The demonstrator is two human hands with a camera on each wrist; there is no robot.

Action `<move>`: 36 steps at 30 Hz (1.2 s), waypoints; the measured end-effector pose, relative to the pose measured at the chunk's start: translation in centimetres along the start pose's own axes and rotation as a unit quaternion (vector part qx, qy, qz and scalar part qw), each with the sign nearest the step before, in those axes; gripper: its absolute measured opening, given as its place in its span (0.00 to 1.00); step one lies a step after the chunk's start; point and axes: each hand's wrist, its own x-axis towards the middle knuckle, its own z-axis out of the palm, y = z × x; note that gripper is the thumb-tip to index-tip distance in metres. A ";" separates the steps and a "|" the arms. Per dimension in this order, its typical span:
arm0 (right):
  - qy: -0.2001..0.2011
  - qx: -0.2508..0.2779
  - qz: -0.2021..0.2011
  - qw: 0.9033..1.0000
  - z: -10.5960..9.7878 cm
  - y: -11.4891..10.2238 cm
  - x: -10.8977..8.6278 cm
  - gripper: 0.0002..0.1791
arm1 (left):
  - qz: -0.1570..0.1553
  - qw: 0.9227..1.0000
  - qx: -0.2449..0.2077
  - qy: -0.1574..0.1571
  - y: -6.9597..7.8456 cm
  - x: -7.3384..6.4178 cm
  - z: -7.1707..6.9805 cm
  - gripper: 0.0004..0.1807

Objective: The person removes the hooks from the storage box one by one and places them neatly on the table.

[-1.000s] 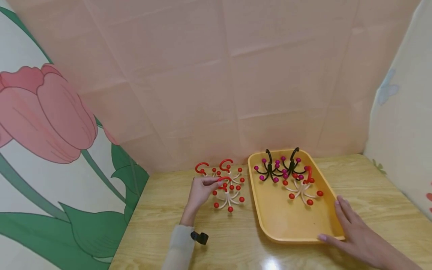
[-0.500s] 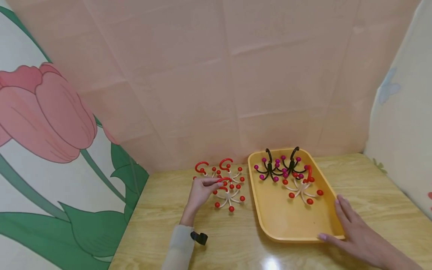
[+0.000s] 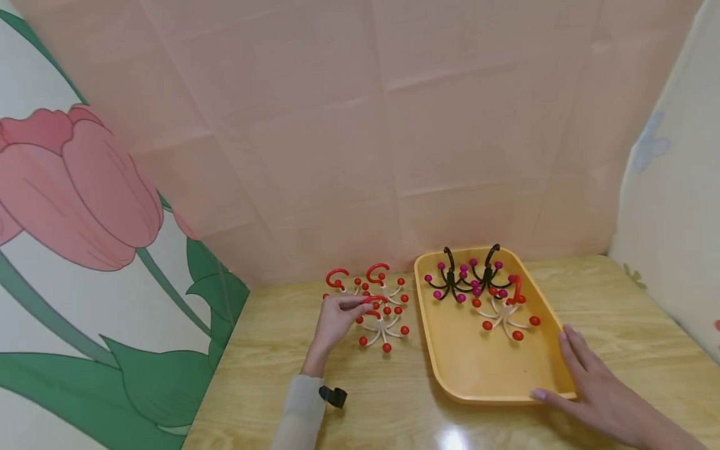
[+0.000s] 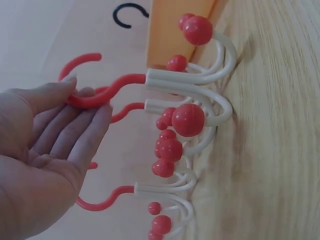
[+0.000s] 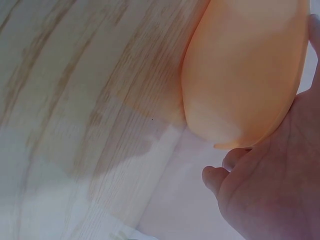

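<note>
With thumb and fingers, my left hand [image 3: 333,325] pinches the red hook of a white hanger [image 4: 175,77] with several curved arms tipped by red balls. This hanger stands on the table, its arms against the wood. Two similar red-and-white hangers, one at the back [image 3: 384,290] and one further left [image 3: 337,278], are close behind it; my hand partly hides the left one. My right hand [image 3: 607,400] touches the near right corner of a yellow tray [image 3: 484,375], thumb at the front rim and fingers straight along the right side.
Inside the tray, two black hangers with magenta balls, a left one [image 3: 450,281] and a right one [image 3: 487,278], stand at the far end. A red-and-white hanger [image 3: 504,315] is in front of them. A pink cloth wall [image 3: 304,156] rises behind the wooden table [image 3: 247,387].
Almost nothing differs: the left hand keeps its pinch on the red hook, with the hanger shifting very slightly. The right hand and the tray stay in place.
</note>
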 end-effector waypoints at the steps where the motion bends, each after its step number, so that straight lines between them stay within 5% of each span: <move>1: 0.001 0.004 -0.001 1.000 0.0 0.0 0.0 0.66 | 0.004 1.000 0.005 0.000 0.1 0.0 0.0 0.13; 5: 0.008 0.014 -0.004 1.000 0.3 0.1 -0.2 0.66 | 0.020 0.999 0.025 0.009 1.7 -0.2 0.3 0.19; 10: 0.046 -0.003 -0.029 0.999 0.8 0.2 -0.5 0.66 | 0.072 0.996 0.045 0.020 6.0 -0.5 1.6 0.22; 14: 0.052 -0.007 -0.033 0.998 0.7 0.2 -0.5 0.66 | 0.113 0.993 0.042 -0.003 9.0 -0.2 3.7 0.19; 18: 0.029 0.014 -0.016 0.999 0.1 0.2 -0.4 0.65 | 0.120 0.991 0.036 -0.049 11.0 0.7 6.9 0.19; 26: 0.010 0.016 -0.003 1.000 -0.1 0.1 -0.1 0.65 | 0.112 0.987 0.051 -0.107 12.4 2.2 13.4 0.19; 36: 0.012 0.028 -0.007 1.000 0.3 0.1 -0.1 0.64 | 0.053 0.988 0.038 -0.140 12.4 3.0 18.7 0.22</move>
